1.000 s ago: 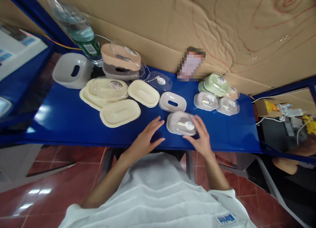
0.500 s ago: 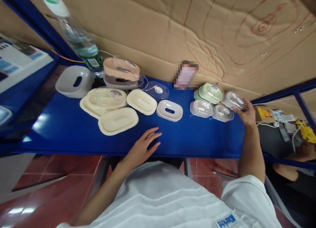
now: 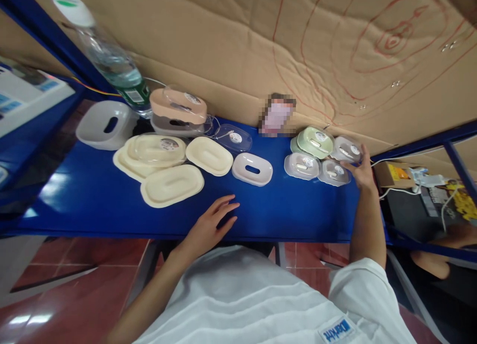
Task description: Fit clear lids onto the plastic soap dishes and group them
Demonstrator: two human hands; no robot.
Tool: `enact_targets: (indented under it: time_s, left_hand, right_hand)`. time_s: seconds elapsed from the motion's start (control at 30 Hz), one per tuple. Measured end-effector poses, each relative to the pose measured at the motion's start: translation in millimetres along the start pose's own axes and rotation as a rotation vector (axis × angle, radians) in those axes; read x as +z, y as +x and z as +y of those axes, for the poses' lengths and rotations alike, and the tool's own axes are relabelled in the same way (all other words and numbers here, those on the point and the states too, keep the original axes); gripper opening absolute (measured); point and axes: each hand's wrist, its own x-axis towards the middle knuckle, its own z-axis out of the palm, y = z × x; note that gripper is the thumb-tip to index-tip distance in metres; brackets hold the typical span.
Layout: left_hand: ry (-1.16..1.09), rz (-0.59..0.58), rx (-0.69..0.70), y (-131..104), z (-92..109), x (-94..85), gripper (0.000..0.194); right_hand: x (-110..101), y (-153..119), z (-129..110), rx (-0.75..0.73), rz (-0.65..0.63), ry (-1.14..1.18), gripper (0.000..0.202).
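My right hand (image 3: 360, 171) is around the right end of a small pale tissue box (image 3: 346, 149) with a clear cover, thumb in front and fingers behind. That box stands at the back right of a close cluster: a green tissue box (image 3: 316, 141) beside it and two pale covered ones, left (image 3: 301, 166) and right (image 3: 334, 172), in front. My left hand (image 3: 212, 219) hovers over the table's front edge with its fingers stretched out, holding nothing. The nearest things to it are a white slotted lid (image 3: 252, 169) and a cream oval lid (image 3: 173, 186).
More cream lids (image 3: 137, 155), a peach box (image 3: 179, 105), a clear cover (image 3: 234, 137) and a grey-white open shell (image 3: 106, 125) lie on the blue table (image 3: 261, 215). A water bottle (image 3: 112, 60) stands at the back left. Cardboard (image 3: 223, 45) walls the rear.
My right hand has lowered the covered pale box against the green one, and it now sits in the cluster. My left hand stays nearly still; the view has shifted slightly.
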Motion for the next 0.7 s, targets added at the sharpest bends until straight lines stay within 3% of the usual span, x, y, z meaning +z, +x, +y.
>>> enact_targets:
  time_s: [0.13, 0.23, 0.37, 0.47, 0.57, 0.63, 0.7]
  left_hand:
    - [-0.003, -0.003, -0.007, 1, 1, 0.1, 0.032]
    - [-0.014, 0.007, -0.011, 0, 5, 0.8, 0.034]
    - [0.040, 0.113, 0.061, -4, 9, -3.0, 0.040]
    - [0.220, 0.273, 0.124, -8, 7, -20.1, 0.046]
    - [0.423, 0.399, -0.015, -14, -3, -47.3, 0.051]
    - [0.514, 0.429, -0.140, -20, -14, -63.2, 0.050]
    - [0.548, 0.386, -0.191, -28, -24, -72.1, 0.044]
  right_hand:
    - [-5, -20, -6, 0.023, 0.043, -0.034, 0.072]
    - [-1, -46, -33, -0.035, 0.122, -0.023, 0.060]
    - [20, -72, -78, -0.210, -0.050, 0.043, 0.040]
    - [35, -69, -99, -0.293, -0.150, 0.039, 0.039]
    - [38, -64, -112, -0.275, -0.101, 0.028, 0.042]
    - [35, -70, -129, -0.268, -0.049, 0.036, 0.042]
    - [32, -86, -158, -0.308, -0.067, 0.071, 0.038]
